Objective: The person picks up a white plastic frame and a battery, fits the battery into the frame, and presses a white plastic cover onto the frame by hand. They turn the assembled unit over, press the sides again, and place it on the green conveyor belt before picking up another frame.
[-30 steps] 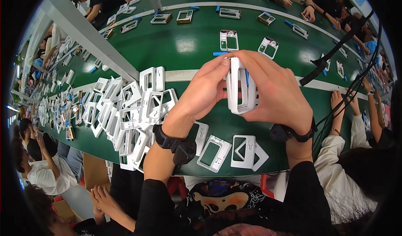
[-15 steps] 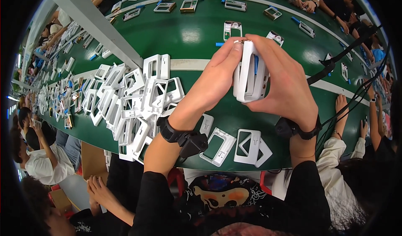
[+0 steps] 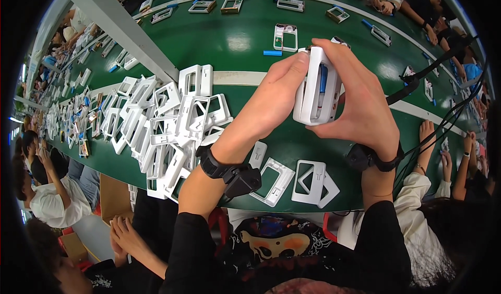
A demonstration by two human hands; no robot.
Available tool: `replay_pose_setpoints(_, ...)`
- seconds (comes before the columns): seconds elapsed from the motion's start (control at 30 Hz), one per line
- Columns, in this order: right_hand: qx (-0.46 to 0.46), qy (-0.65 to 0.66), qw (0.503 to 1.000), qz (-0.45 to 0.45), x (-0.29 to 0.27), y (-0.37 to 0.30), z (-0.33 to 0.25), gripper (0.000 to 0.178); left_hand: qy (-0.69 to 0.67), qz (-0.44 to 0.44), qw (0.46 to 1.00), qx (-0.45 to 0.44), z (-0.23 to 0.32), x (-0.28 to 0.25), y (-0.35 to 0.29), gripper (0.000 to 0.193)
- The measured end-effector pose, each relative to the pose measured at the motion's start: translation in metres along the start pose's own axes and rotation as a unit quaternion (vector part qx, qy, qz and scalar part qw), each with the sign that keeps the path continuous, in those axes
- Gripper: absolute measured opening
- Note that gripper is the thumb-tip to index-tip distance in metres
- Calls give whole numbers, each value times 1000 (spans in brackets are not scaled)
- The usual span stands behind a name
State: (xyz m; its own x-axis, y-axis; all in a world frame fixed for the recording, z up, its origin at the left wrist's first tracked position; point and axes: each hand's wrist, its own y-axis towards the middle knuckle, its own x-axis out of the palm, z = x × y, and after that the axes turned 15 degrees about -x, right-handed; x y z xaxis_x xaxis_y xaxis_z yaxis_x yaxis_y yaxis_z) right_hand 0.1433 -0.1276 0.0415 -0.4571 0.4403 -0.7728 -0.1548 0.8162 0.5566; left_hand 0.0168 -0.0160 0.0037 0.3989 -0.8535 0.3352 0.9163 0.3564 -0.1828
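Note:
Above the green work surface I hold a white plastic housing (image 3: 312, 88) upright between both hands. Inside its open window shows a blue cylinder (image 3: 323, 79), probably a battery cell. My left hand (image 3: 279, 90) grips the housing's left side, the thumb near its upper end. Around the right side curves my right hand (image 3: 368, 98), fingers at the top and thumb near the lower end. The housing's far face is hidden. Closer to me lie loose white frames, one with a wide window (image 3: 274, 182) and another overlapping a second (image 3: 310, 183).
A heap of white frames (image 3: 141, 116) stands left of my arms, beside a grey metal post (image 3: 125, 30). Beyond a pale strip, housings with blue cylinders, one nearby (image 3: 272, 53), are spread over the green belt (image 3: 224, 43). Black cables (image 3: 449, 111) hang at the right. Co-workers sit around.
The housing has turned slightly in my hands, so more of the blue cylinder shows through its window. Parts on the far belt have shifted a little to the left.

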Motion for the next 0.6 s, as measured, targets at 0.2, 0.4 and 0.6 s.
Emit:
replay_pose_setpoints(0.2,-38,-45,998,11,5,-1,4,96,-13,43,999,-13,3,5,-2,48)
replay_pose_setpoints(0.4,-31,-60,997,23,7,-1,0,96,-22,41,999,-2,1,8,-2,53)
replay_pose_setpoints(0.6,-28,-52,998,23,9,-1,0,97,-40,82,996,-2,0,16,-5,56)
